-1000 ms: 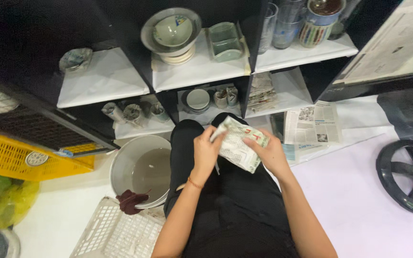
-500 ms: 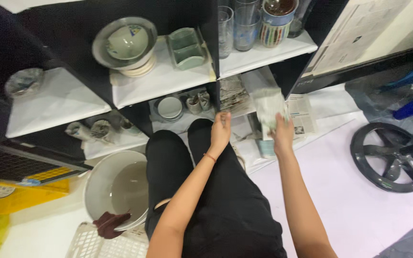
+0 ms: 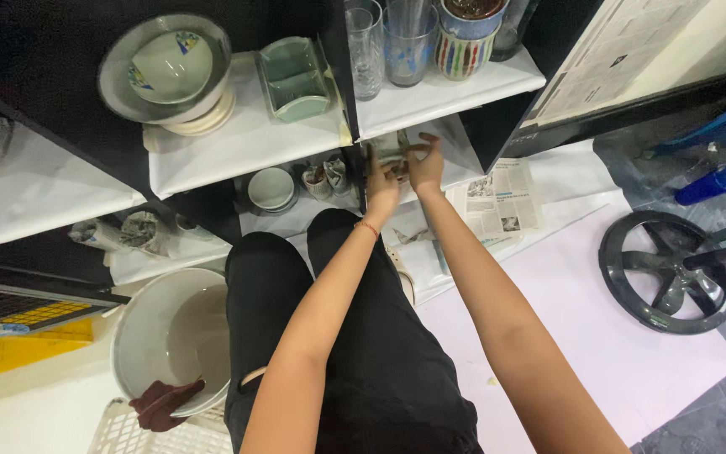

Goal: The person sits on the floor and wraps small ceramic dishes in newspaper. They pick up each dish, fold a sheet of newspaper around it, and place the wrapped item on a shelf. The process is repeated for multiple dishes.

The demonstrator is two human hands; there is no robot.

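Both my arms reach forward into the lower right compartment of a black shelf unit (image 3: 338,50) lined with white paper. My left hand (image 3: 382,183) and my right hand (image 3: 424,165) are closed together on a newspaper-wrapped bundle (image 3: 393,148) at the mouth of that compartment. The bundle is mostly hidden by my fingers. My knees in black trousers (image 3: 329,336) are below my arms.
Above sit glasses (image 3: 388,42) and a striped cup (image 3: 462,46); a green dish (image 3: 296,77) and stacked bowls (image 3: 170,71) to the left. Small plates (image 3: 270,189) and wrapped items (image 3: 119,231) fill lower shelves. Newspaper sheets (image 3: 497,202), a white bucket (image 3: 170,336) and a black wheel base (image 3: 665,269) lie on the floor.
The wrapped bundle went from my lap up and forward to the lower shelf compartment. Both hands moved with it, and my view swung right and closer to the shelves.
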